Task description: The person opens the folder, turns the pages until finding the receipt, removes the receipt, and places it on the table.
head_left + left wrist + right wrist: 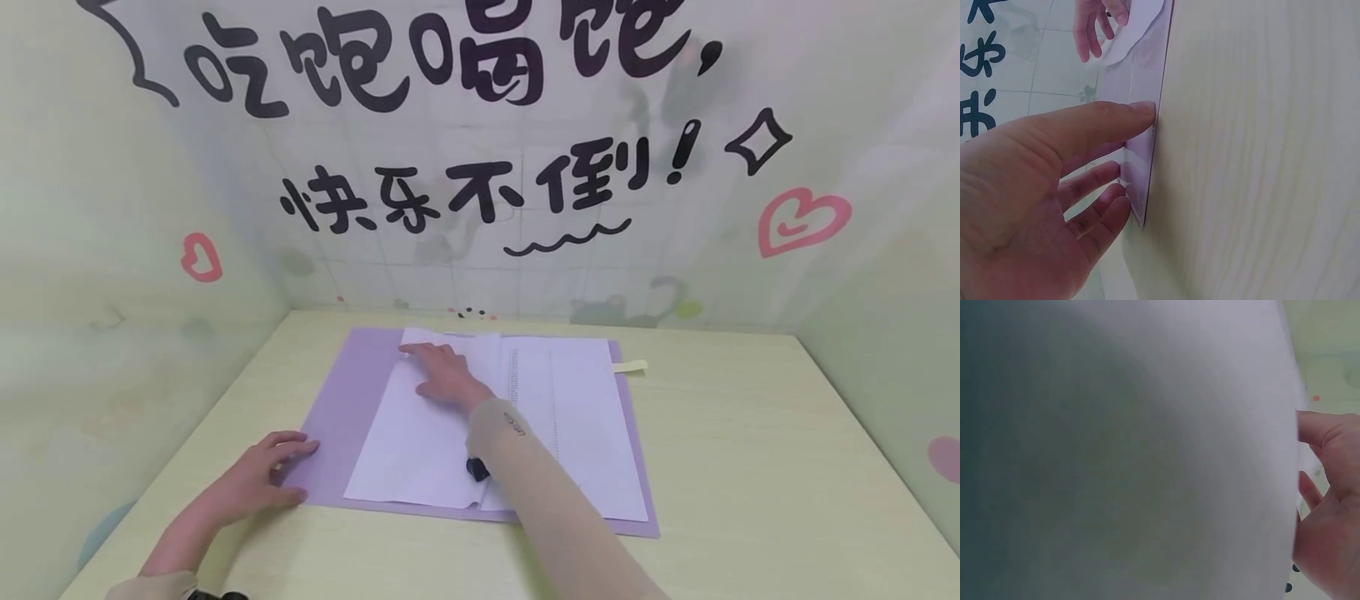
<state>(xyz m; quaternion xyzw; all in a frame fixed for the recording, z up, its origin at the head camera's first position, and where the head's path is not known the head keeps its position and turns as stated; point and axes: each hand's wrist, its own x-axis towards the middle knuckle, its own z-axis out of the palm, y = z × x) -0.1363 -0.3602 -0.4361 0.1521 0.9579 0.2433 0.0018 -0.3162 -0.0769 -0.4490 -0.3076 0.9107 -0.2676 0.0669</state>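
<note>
A purple folder [341, 408] lies spread on the table, with white sheets [577, 425] inside it; faint print shows on the right-hand page. My left hand [258, 479] rests at the folder's near left corner. In the left wrist view, its thumb touches the near edge of the purple cover [1138, 156] and the other fingers touch the side edge. Over the top of the left white page [420, 442] my right hand [448, 375] reaches, forefinger extended at the page's outer edge. A pale blurred surface fills most of the right wrist view, partly hiding my right hand [1335, 500].
A cream strip [632, 367] sticks out from the folder's right side. The light wood table [757, 450] meets a printed curtain [480, 283] with black lettering at the back. Similar curtains stand left and right.
</note>
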